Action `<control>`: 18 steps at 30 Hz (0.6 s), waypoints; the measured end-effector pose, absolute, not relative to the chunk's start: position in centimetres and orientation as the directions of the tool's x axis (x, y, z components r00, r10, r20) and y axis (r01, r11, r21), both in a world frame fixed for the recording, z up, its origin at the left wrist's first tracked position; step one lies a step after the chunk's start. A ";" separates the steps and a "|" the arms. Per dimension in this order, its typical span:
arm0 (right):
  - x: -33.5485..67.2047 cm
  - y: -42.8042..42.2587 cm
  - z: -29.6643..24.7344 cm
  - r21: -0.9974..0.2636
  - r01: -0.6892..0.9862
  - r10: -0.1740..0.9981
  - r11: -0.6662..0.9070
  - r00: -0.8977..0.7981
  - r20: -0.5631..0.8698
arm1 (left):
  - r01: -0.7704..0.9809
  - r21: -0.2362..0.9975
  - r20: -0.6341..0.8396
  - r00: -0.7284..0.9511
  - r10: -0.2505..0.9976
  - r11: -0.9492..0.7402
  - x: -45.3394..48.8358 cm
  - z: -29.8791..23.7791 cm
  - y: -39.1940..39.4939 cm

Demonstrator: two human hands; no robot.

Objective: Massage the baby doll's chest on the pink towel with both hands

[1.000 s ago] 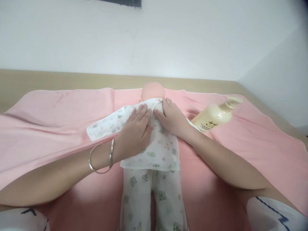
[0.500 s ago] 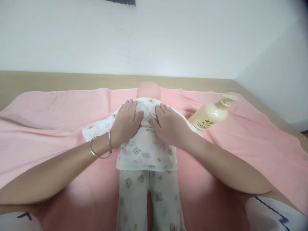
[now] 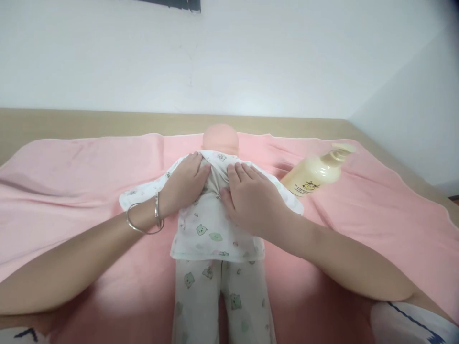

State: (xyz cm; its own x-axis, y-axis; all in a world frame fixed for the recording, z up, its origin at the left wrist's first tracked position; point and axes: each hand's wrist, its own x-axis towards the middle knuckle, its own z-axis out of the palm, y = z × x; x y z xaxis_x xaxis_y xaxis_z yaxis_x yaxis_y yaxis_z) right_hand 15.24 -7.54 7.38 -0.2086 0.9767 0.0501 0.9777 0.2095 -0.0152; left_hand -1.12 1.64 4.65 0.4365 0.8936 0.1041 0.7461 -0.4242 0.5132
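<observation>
Pressing flat on the baby doll's (image 3: 219,138) printed top (image 3: 211,224), the left hand (image 3: 184,184) and right hand (image 3: 253,198) lie open, gripping nothing; the doll lies on the pink towel (image 3: 71,177); a lotion bottle (image 3: 317,172) rests near.

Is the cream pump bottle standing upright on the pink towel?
No, the pump bottle lies tilted on the pink towel, right of the doll.

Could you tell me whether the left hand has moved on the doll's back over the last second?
Yes. The left hand has slid up the doll's shirt toward the doll's head, away from the shirt's hem.
</observation>
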 end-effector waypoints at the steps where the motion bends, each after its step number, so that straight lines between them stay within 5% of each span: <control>1: 15.3 -7.5 7.5 -0.026 0.978 0.978 0.205 -0.204 0.038 | 0.746 0.499 0.134 0.437 0.890 -0.441 -1.1 4.5 1.5; 10: 16.8 -3.5 6.3 -0.276 0.956 0.994 0.097 -0.079 0.073 | 0.711 0.532 0.131 0.467 0.875 -0.459 -1.1 5.0 -3.3; 18: 15.9 -5.5 5.6 -0.111 0.972 0.969 0.208 -0.189 0.161 | 0.710 0.600 0.074 0.410 0.909 -0.369 -0.7 5.1 -0.5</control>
State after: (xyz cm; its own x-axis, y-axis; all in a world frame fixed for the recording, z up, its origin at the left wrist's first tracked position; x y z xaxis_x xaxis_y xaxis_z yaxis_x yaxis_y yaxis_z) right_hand 15.93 -5.55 5.62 -0.1892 0.9687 0.1607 0.9718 0.2082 -0.1111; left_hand -0.71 -0.47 5.08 0.4097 0.9092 0.0744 0.7098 -0.3690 0.6000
